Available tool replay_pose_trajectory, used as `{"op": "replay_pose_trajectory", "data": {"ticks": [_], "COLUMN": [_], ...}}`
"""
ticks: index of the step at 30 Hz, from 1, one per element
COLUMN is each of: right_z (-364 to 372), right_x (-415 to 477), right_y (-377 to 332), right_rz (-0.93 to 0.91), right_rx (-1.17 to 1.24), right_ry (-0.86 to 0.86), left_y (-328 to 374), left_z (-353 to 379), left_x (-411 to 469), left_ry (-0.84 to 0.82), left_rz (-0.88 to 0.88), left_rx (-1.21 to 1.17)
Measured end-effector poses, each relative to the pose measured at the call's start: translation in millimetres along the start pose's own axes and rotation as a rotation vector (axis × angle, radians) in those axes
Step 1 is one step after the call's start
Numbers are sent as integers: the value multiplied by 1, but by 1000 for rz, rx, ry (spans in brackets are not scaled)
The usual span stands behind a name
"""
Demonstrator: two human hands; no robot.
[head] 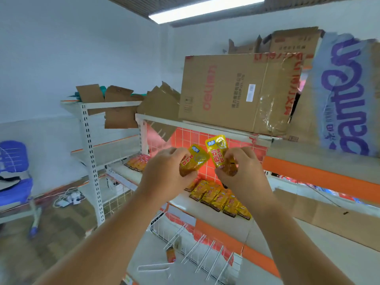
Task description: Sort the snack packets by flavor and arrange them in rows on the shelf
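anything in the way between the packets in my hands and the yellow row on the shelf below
Nothing visible. The left hand holds the left packet, the right hand the right packet, in open air above the row of yellow packets.

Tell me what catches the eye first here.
Two hands at centre: the left hand grips one shiny yellow foil snack packet, the right hand a second yellow packet. Below them a row of matching yellow packets lies on the white shelf; above sits a big brown cardboard box.

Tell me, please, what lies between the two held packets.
Nothing; in the head view only the red tiled panel shows between left packet and right packet.
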State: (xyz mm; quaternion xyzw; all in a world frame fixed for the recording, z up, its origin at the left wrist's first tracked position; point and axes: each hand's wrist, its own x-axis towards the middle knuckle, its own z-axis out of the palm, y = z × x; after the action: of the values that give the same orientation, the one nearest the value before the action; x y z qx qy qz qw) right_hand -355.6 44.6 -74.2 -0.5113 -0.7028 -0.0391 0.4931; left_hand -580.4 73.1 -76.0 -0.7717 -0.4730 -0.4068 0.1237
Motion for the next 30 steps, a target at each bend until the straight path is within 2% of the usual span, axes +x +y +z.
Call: {"op": "replay_pose_trajectory", "data": {"ticks": [8, 15, 20, 30], "right_z": [80, 135, 155, 169], "right_x": [-4, 32, 50, 38], "right_y": [41, 92, 144, 229], "right_rz": [80, 136, 176, 416], "right_rx": [25, 39, 12, -74], "right_ry": [-74, -67, -101, -116], "left_y": [-54, -89, -103, -111], "left_z": [46, 117, 176, 276], "left_x": [-14, 24, 49, 56], "left_ry": [-134, -140, -199, -324], "left_rz": [-100, -128, -108, -98], "left_rx": [-18, 1, -35, -179]}}
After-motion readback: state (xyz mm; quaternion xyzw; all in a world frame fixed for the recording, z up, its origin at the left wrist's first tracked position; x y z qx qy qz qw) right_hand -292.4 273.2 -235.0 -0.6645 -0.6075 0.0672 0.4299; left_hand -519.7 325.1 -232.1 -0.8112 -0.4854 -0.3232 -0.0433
